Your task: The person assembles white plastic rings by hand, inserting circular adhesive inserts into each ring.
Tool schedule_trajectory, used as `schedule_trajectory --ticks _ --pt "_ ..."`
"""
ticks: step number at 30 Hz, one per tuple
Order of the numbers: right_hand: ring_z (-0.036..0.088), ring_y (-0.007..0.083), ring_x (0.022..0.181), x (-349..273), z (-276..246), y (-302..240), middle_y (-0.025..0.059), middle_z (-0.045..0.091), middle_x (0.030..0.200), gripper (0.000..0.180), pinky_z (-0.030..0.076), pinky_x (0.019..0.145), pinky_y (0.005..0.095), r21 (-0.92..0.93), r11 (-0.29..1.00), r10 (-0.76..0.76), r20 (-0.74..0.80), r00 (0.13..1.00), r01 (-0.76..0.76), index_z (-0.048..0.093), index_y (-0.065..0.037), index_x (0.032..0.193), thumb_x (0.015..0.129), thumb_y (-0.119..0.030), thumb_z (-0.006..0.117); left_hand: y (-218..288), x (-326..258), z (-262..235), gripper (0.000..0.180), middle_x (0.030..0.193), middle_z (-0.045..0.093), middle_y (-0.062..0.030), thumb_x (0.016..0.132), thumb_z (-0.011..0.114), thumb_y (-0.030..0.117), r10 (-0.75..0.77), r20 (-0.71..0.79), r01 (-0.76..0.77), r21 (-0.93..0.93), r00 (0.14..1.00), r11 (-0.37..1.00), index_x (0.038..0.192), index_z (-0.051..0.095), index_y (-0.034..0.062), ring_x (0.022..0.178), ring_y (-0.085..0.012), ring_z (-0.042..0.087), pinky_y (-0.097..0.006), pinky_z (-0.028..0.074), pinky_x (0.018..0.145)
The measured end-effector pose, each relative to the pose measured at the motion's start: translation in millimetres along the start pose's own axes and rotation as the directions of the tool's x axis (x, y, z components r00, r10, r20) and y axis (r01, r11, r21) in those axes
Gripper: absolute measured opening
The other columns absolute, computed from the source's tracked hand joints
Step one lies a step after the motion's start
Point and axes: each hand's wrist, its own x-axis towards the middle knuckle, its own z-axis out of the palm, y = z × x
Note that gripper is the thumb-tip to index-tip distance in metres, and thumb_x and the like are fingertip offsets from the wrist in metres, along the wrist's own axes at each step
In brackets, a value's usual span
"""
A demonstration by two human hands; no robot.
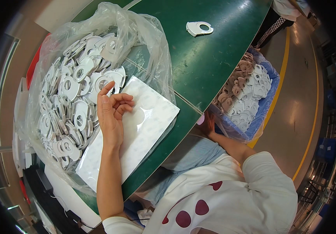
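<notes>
To the left of my left hand point(111, 113) the heap of white ring-shaped parts point(70, 101) fills its clear plastic bag point(152, 43), whose crumpled walls rise around it. The white sheet point(148, 117) beneath my palm lies flat and low. Beyond it the green surface point(222, 58) stretches open, with one loose white part point(199, 28) far off. My right hand point(209, 124) sits below the surface edge, hemmed by the blue-lined bin of parts point(250, 97).

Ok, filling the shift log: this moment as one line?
left hand: on white sheet, by bagged white ring parts | right hand: below table edge, at blue-lined bin
</notes>
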Motion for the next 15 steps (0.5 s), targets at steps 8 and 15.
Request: schedule_trajectory --ticks 8,15 --pt "0.045 0.0413 0.109 0.6 4.5 2.6 0.0210 0.048 0.114 0.089 0.042 0.088 0.0517 -0.008 1.000 -0.008 -0.031 0.999 0.008 0.041 -0.009 0.127 0.053 -0.033 0.086 -2.4 -0.1 -0.3 0.050 0.091 0.061 -0.0136 0.102 0.029 0.040 0.008 0.004 -0.008 0.000 1.000 1.000 0.131 0.037 0.0000 0.079 -0.0146 0.056 -0.025 0.045 0.072" --pt "0.044 0.0421 0.109 -0.9 6.2 1.9 0.0221 0.048 0.113 0.089 0.042 0.088 0.0522 -0.020 1.000 0.017 -0.044 0.999 -0.018 0.041 -0.007 0.126 0.054 -0.034 0.085 -2.3 -0.3 0.3 0.049 0.091 0.061 -0.0136 0.103 0.028 0.039 0.015 0.008 -0.015 0.005 1.000 1.000 0.131 0.038 0.0000 0.078 -0.0145 0.056 -0.025 0.045 0.072"
